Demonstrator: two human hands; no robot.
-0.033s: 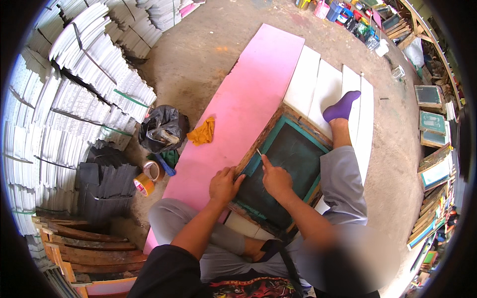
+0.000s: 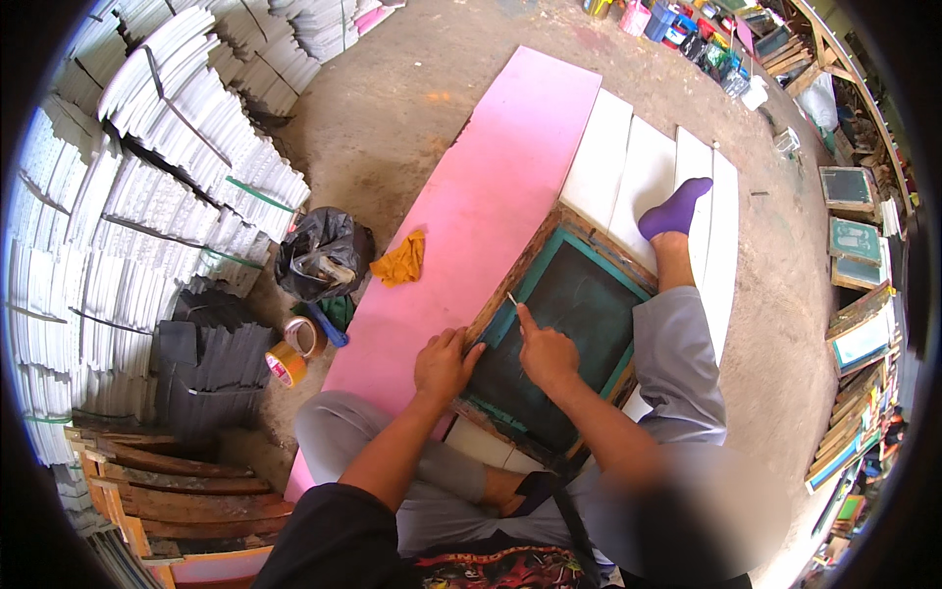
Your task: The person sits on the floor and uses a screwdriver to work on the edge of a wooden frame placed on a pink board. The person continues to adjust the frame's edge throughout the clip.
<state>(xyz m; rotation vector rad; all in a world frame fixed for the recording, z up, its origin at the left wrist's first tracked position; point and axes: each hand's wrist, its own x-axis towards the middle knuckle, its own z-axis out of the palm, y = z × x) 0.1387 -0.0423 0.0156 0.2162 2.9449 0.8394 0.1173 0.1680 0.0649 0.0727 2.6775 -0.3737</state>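
Note:
A wooden screen-printing frame [image 2: 579,339] with dark mesh and a teal border lies tilted across the boards in front of me. My left hand [image 2: 446,365] is closed around its left wooden edge, with the thumb reaching over toward the mesh. Above the mesh, my right hand [image 2: 549,348] pinches a thin pale stick [image 2: 512,299], index finger stretched along it. The stick's light tip is by the teal border near the frame's left side. Its exact kind is too small to make out.
A pink board [image 2: 471,196] and white boards [image 2: 599,147] lie beneath the frame. On the left are an orange cloth [image 2: 399,259], a black plastic bag [image 2: 324,245], tape rolls [image 2: 286,364] and tall bundled white stacks [image 2: 177,128]. More frames [image 2: 854,242] lean along the right.

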